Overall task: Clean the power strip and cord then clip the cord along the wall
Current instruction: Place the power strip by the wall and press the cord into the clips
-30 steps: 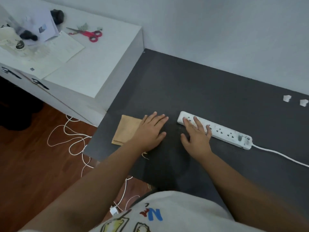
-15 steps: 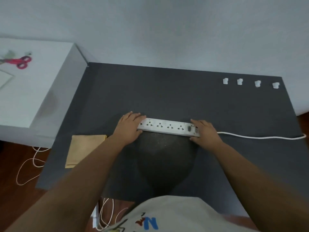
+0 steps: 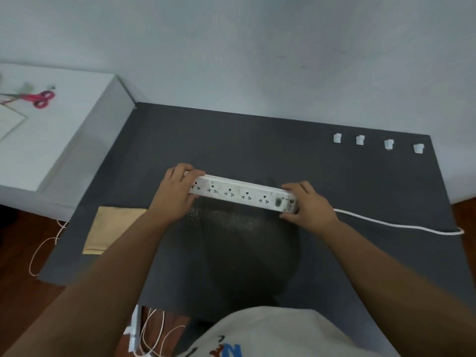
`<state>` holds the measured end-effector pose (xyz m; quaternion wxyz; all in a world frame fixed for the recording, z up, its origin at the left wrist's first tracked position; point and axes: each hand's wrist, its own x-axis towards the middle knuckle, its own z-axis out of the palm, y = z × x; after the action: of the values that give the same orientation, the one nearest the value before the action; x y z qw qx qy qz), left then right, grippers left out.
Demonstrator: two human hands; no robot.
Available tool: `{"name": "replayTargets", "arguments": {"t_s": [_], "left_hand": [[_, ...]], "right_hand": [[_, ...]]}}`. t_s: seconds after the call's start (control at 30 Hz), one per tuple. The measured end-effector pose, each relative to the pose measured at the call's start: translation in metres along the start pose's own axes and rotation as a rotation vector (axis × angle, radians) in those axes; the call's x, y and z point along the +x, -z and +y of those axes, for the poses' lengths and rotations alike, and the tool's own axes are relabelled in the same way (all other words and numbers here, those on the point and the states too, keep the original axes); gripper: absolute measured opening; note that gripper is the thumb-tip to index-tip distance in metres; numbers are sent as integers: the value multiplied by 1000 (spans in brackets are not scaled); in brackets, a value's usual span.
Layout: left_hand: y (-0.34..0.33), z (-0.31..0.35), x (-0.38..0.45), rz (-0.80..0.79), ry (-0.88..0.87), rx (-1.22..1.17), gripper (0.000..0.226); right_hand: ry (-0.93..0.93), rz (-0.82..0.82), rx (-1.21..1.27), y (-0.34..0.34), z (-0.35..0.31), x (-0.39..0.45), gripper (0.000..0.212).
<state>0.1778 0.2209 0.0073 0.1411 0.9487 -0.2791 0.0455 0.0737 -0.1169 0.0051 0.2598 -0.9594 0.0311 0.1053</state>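
Note:
A white power strip with smudged sockets is held a little above the dark grey mat, its face tilted towards me. My left hand grips its left end. My right hand grips the switch end. Its white cord trails right across the mat to the edge. A tan cloth lies flat at the mat's left, near my left forearm. Several white cord clips sit in a row at the mat's far right, by the pale wall.
A white cabinet stands at the left with red-handled scissors and paper on top. Loose white cable lies on the wooden floor at the left and near my body. Fine dust specks dot the mat beneath the strip.
My left hand left the cloth and took the strip's left end; my right hand shifted to the switch end. Both hands have raised and tilted the strip. The view swung right.

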Motion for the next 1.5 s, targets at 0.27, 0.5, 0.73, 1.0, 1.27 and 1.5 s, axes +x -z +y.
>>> {"name": "replayTargets", "arguments": {"t_s": [0.27, 0.5, 0.73, 1.0, 1.27, 1.5], "left_hand": [[-13, -17, 9, -204, 51, -76, 69], [-9, -27, 71, -149, 71, -151, 67], [-27, -35, 145, -240, 94, -231, 71], [-49, -53, 205, -204, 127, -201, 69], [-77, -65, 235, -220, 123, -162, 71], [-81, -67, 252, -207, 141, -185, 66]], "right_hand": [[-108, -236, 145, 12, 17, 12, 86], [-110, -175, 107, 47, 27, 50, 71], [-191, -76, 89, 64, 44, 100, 70], [-252, 144, 146, 68, 52, 163, 59], [-285, 134, 137, 55, 73, 203, 55], [-266, 179, 130, 49, 83, 225, 57]]}}
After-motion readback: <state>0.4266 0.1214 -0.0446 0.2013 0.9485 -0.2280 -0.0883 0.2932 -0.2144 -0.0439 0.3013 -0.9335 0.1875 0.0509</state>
